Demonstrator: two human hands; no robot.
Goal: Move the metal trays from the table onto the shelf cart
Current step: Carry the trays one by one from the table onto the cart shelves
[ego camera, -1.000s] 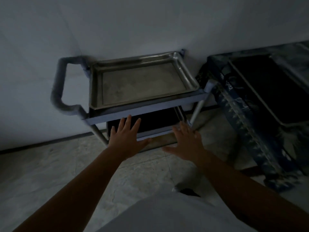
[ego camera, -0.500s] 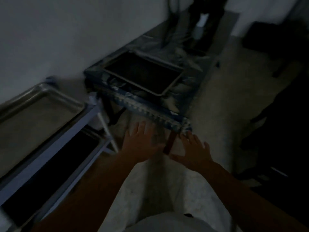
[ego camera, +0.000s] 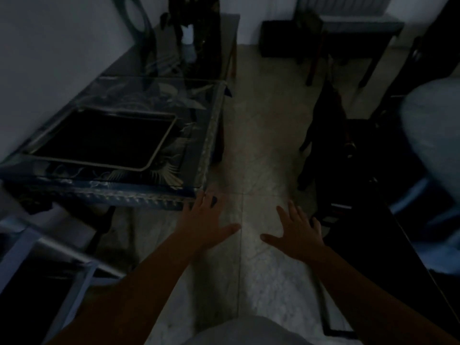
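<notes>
A dark metal tray [ego camera: 104, 138] with a pale rim lies flat on the table [ego camera: 199, 150], which has a blue patterned cover under a glass top. The shelf cart [ego camera: 74, 277] shows only as a pale frame corner at the lower left; its lower shelf is dark. My left hand [ego camera: 204, 220] hovers open, fingers spread, just off the table's near right corner. My right hand [ego camera: 296, 232] is open too, over the bare floor. Both hands hold nothing and are apart from the tray.
Dark objects [ego camera: 196, 33] stand at the table's far end by the wall. Dark furniture [ego camera: 348, 158] and a pale blue cushion [ego camera: 433, 150] crowd the right side. A dark side table [ego camera: 348, 33] stands at the back. A strip of pale tiled floor [ego camera: 258, 145] runs between them.
The view has swung right, from the cart with its silver tray to the table. Both empty hands moved with it and now hang beside the table's corner.
</notes>
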